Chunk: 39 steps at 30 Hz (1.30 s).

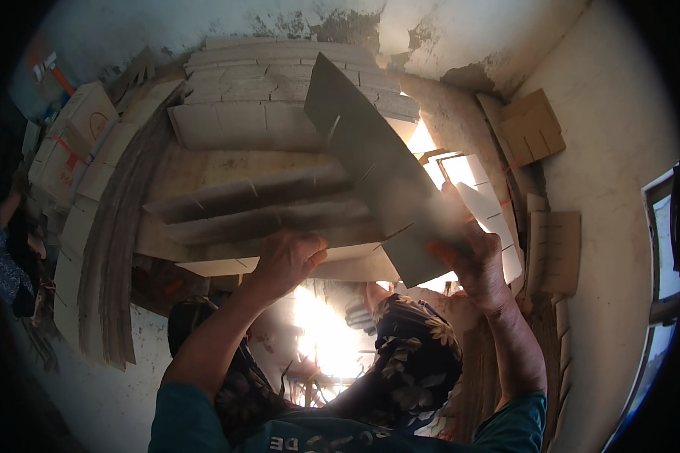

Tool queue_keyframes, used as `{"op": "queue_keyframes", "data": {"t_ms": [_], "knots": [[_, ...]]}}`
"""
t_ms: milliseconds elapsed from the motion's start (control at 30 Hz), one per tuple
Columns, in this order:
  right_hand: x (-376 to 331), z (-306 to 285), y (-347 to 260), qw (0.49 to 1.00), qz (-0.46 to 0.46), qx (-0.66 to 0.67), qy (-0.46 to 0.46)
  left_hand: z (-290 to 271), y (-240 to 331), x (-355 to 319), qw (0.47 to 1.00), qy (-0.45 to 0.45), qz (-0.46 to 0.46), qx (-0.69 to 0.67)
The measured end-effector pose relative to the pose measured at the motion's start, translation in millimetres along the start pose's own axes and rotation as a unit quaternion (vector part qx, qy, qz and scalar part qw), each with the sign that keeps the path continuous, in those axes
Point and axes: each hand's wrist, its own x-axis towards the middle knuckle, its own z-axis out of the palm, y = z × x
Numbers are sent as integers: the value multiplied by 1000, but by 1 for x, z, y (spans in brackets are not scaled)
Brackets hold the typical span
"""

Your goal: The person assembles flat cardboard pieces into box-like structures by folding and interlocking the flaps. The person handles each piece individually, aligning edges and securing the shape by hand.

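My right hand (pixel 472 260) grips the lower end of a long grey cardboard strip (pixel 370 162) with short slots cut in it. The strip is raised at a slant, its far end pointing up and left. My left hand (pixel 289 260) is closed, knuckles up, over the near edge of a pale cardboard strip (pixel 219 267); what its fingers hold, if anything, is hidden. Just beyond it, two slotted cardboard strips (pixel 253 189) run side by side across a brown board (pixel 204 162), somewhat blurred.
Stacked slotted cardboard (pixel 279 72) fills the back, with another stack (pixel 109 249) at left. Cartons (pixel 75 143) stand far left, near another person's arm (pixel 11 204). White pieces (pixel 468 181) and brown pieces (pixel 555 249) are at right, by the wall. Bright light glares below.
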Motion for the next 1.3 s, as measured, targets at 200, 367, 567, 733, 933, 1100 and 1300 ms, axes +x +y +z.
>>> {"op": "queue_keyframes", "data": {"t_ms": [200,367,567,733,933,1100,1300], "knots": [[-11,11,18,998,-7,-50,-28,3,2,-1,999,34,4,-31],[-13,14,33,991,-132,-30,19,4,0,0,999,28,0,-31],[-12,17,45,998,-9,-16,-53,5,0,0,999,32,4,-42],[-3,14,43,998,-53,29,-32,6,0,2,999,28,9,-23],[-4,15,43,993,-106,-35,-42,8,-1,1,999,25,-4,-24],[-12,15,50,991,-112,-66,-17,7,1,1,999,28,15,-20],[-1,2,27,980,169,49,-95,8,1,0,999,33,19,-13]]}}
